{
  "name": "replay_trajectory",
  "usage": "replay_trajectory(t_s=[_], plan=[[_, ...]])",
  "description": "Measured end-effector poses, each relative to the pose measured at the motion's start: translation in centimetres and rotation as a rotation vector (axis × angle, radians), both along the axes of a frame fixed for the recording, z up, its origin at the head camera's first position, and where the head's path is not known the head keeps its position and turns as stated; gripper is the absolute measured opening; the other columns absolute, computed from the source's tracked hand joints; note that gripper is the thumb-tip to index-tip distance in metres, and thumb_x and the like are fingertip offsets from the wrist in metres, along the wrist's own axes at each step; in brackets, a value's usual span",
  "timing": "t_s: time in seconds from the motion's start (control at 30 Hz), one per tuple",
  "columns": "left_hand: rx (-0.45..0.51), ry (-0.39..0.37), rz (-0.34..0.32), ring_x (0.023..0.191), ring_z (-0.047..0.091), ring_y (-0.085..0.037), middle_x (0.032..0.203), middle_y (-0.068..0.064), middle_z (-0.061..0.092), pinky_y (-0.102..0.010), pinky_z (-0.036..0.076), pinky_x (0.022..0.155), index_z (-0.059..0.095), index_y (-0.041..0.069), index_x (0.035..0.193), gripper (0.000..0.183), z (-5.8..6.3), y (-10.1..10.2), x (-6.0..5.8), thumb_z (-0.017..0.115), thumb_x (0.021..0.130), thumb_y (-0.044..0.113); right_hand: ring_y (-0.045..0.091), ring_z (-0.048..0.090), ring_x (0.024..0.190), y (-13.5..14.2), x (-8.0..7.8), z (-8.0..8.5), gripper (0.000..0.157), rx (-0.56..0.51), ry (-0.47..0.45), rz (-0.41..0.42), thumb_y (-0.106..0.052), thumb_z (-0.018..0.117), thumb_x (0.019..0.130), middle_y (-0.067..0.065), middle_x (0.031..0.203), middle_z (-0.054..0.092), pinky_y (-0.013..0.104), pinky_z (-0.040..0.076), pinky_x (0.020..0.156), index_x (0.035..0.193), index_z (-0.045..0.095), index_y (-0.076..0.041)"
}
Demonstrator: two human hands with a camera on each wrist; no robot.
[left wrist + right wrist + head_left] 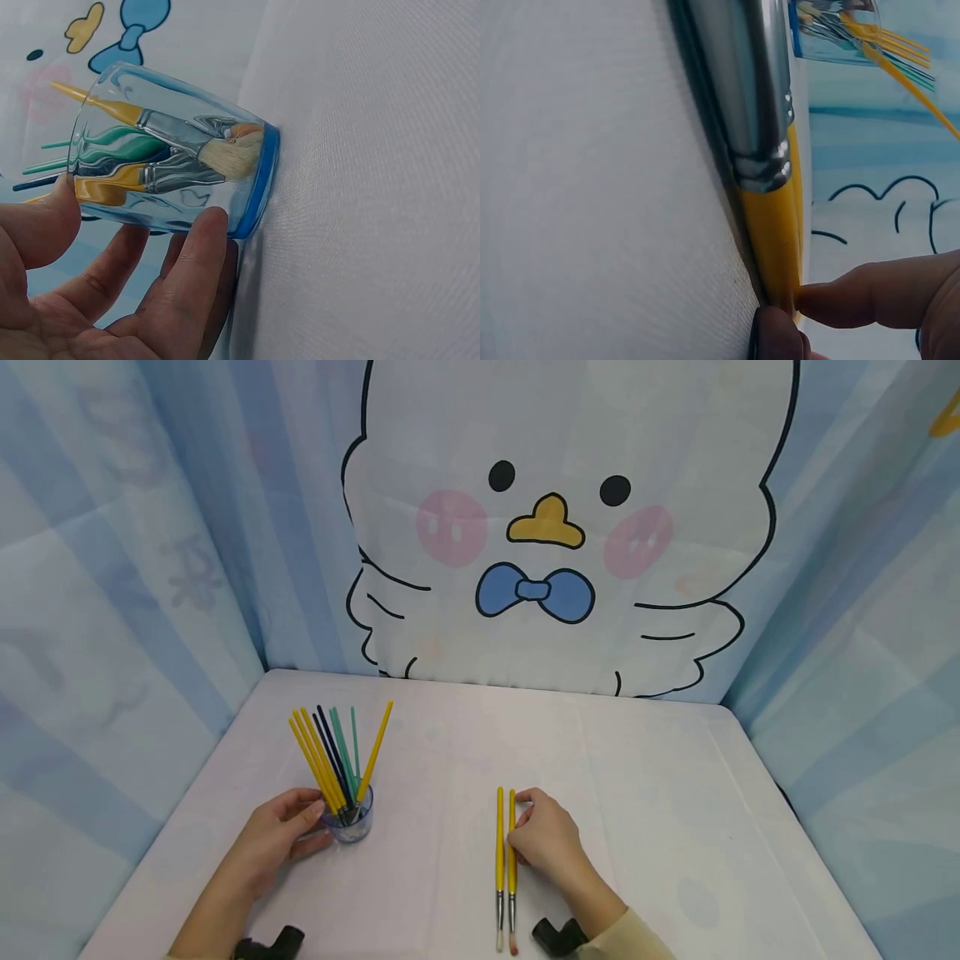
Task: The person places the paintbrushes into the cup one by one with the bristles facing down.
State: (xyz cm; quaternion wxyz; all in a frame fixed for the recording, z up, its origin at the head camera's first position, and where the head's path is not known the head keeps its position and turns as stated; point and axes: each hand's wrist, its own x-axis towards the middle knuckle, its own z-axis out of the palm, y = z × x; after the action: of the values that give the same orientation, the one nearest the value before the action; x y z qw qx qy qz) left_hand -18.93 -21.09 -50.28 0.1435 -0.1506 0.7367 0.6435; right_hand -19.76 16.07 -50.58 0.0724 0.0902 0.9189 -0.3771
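Note:
A clear cup with a blue base (pixel 266 180) stands on the table, holding several yellow, green and dark-blue paintbrushes (pixel 330 760), bristles down. My left hand (pixel 279 835) holds the cup from its left side, with the thumb (pixel 56 225) by the rim and a fingertip near the base. Two yellow paintbrushes lie side by side at the table's front middle, bristles toward me. My right hand (pixel 547 839) pinches the handle of the right-hand paintbrush (pixel 512 860) between thumb and finger. Just left of it lies the other paintbrush (pixel 499 852), which that hand does not grip.
A pale cloth covers the table (pixel 660 793). Behind it hangs a curtain (pixel 540 643) with a cartoon bird, and blue-striped curtains (pixel 150 568) flank both sides. The cup is left of the two lying brushes, with bare cloth between.

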Motion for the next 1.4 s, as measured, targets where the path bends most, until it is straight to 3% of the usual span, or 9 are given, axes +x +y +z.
replay_trajectory(t_s=[0.43,0.63,0.83,1.1,1.4], plan=[[0.010,0.000,0.000,0.113,0.067,-0.018,0.152,-0.030,0.051,-0.035,0.070,0.094,0.047,-0.005,0.152,0.049,-0.1,0.0,0.0,0.058,0.113,0.022,0.016,0.053,0.062,-0.3,0.1,0.0,0.059,0.123,0.039,0.044,-0.001,0.076,0.074,0.000,0.077,0.060,0.025,0.043,0.051,0.132,0.067,-0.006],[0.009,-0.003,0.000,0.113,0.067,-0.018,0.154,-0.031,0.050,-0.035,0.070,0.093,0.047,-0.005,0.153,0.049,-0.1,0.0,0.1,0.058,0.113,0.022,0.017,0.053,0.062,-0.3,-0.1,0.4,0.056,0.118,0.004,0.038,0.000,0.076,0.077,0.001,0.078,0.060,0.025,0.044,0.052,0.131,0.068,-0.006],[-0.004,0.000,0.003,0.118,0.067,-0.022,0.155,-0.032,0.050,-0.035,0.070,0.093,0.047,-0.004,0.153,0.049,0.0,0.2,0.1,0.057,0.113,0.024,0.016,0.056,0.055,0.0,-0.4,0.8,0.056,-0.043,-0.062,0.005,0.004,0.075,0.080,0.004,0.080,0.061,0.020,0.049,0.047,0.135,0.066,-0.006],[-0.011,-0.004,0.005,0.122,0.066,-0.026,0.156,-0.032,0.049,-0.035,0.069,0.094,0.047,-0.003,0.153,0.049,0.1,0.2,0.0,0.057,0.114,0.023,0.016,0.054,0.061,0.5,-0.8,0.4,0.064,-0.385,-0.073,-0.045,0.014,0.067,0.079,0.004,0.087,0.058,0.022,0.055,0.048,0.140,0.061,-0.003],[-0.007,0.003,0.002,0.114,0.067,-0.019,0.152,-0.029,0.053,-0.035,0.070,0.094,0.049,-0.003,0.152,0.047,0.1,0.1,0.1,0.057,0.113,0.023,0.019,0.059,0.076,0.0,-1.0,1.0,0.065,-0.569,-0.063,-0.067,0.012,0.071,0.085,0.007,0.093,0.060,0.029,0.063,0.055,0.146,0.056,-0.003]])
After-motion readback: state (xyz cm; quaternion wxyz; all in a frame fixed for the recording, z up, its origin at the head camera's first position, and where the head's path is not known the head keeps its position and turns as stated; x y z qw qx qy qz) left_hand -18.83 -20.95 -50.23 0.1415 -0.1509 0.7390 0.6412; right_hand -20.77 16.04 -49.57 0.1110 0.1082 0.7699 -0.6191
